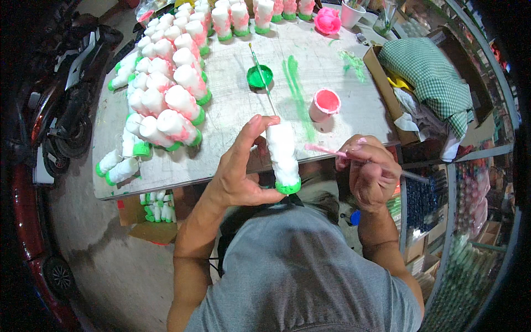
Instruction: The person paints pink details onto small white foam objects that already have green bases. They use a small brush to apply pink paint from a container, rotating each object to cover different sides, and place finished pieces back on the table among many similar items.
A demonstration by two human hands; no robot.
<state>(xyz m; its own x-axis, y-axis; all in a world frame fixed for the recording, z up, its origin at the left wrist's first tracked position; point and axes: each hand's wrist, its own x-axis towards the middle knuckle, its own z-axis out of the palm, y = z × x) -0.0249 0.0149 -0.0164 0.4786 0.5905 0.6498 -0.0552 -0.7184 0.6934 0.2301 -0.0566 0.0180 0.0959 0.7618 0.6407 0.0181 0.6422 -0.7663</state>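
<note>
My left hand (232, 174) pinches a white candle (282, 152) end to end, a fingertip on its top and the thumb at its green base. The candle's raised relief is unpainted white above the green, and it is held upright, slightly tilted, at the table's near edge. In my right hand (369, 172) is a slim paintbrush (326, 150), its pink-coated tip pointing left, a short gap from the candle. Beyond that hand stands a small cup (319, 115) of pink paint. A green paint dish (253, 83) sits farther off with another brush (255, 60) across it.
Rows of pink-and-white candles (188, 80) with green bases fill the table's left and back. A bright pink bundle (327, 22) and a white brush pot (352, 15) stand far right. At right is a cardboard box (381, 91) with checked cloth (423, 74); another box (133, 214) sits below left.
</note>
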